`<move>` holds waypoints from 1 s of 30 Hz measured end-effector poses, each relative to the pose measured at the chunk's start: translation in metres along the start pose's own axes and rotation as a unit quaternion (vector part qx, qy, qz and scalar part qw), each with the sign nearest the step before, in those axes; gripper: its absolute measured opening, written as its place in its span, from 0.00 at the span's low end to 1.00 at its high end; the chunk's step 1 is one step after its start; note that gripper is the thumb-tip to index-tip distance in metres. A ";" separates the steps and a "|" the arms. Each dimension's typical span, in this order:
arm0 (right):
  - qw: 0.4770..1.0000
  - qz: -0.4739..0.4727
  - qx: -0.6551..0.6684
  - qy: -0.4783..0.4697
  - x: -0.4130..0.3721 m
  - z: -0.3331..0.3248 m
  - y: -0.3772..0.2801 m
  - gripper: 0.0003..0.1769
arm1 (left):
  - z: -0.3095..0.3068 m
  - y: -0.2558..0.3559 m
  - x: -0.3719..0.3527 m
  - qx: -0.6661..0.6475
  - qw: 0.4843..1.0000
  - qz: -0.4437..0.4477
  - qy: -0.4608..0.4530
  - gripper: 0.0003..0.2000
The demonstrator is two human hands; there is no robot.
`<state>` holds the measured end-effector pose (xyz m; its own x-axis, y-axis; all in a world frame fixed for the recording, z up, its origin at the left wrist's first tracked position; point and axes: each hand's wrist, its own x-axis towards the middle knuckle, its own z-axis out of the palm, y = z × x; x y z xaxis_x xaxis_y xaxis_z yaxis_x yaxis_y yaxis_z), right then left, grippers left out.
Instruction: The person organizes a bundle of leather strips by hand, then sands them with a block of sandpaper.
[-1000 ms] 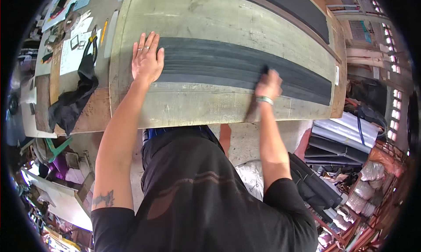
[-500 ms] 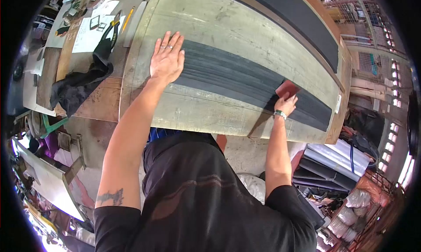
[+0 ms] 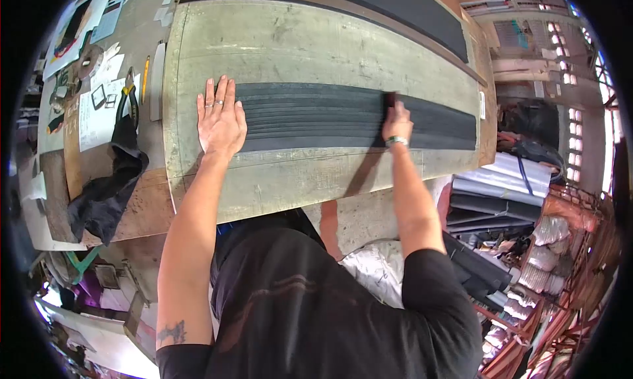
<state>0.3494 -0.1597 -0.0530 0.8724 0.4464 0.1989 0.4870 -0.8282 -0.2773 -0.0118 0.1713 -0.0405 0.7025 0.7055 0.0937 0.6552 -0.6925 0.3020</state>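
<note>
Several long black strips (image 3: 310,112), layered side by side, lie across the grey-green board (image 3: 283,46). My left hand (image 3: 222,120) rests flat over their left end, fingers stretched out and rings on two of them. Toward the right part of the strips, my right hand (image 3: 398,123) grips a reddish-brown flat pad (image 3: 391,101), seen nearly edge-on and blurred by motion. The pad is over the strips; whether its whole face touches them cannot be made out. A watch or bracelet (image 3: 396,140) circles my right wrist.
Left of the board are yellow-handled pliers (image 3: 128,99), a pencil (image 3: 145,81), papers (image 3: 95,118) and a crumpled black cloth (image 3: 109,188). A brown bar (image 3: 369,24) and a large black sheet (image 3: 395,10) lie along the far side. Rolled material (image 3: 498,194) is stacked at the right.
The pad in my right hand has moved leftward along the strips and turned from face-on to nearly edge-on. My left hand stays at the strips' left end. The camera view has shifted and rotated.
</note>
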 end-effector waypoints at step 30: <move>0.940 -0.151 0.265 -0.154 0.006 -0.101 0.011 0.27 | -0.007 0.156 -0.023 -0.068 0.986 0.068 0.137 0.18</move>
<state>0.3557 -0.2002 0.0405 0.6214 0.7789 0.0850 0.5952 -0.3987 -0.6977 0.0724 0.0478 0.0109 0.6678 0.6348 0.3886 0.5034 -0.7698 0.3924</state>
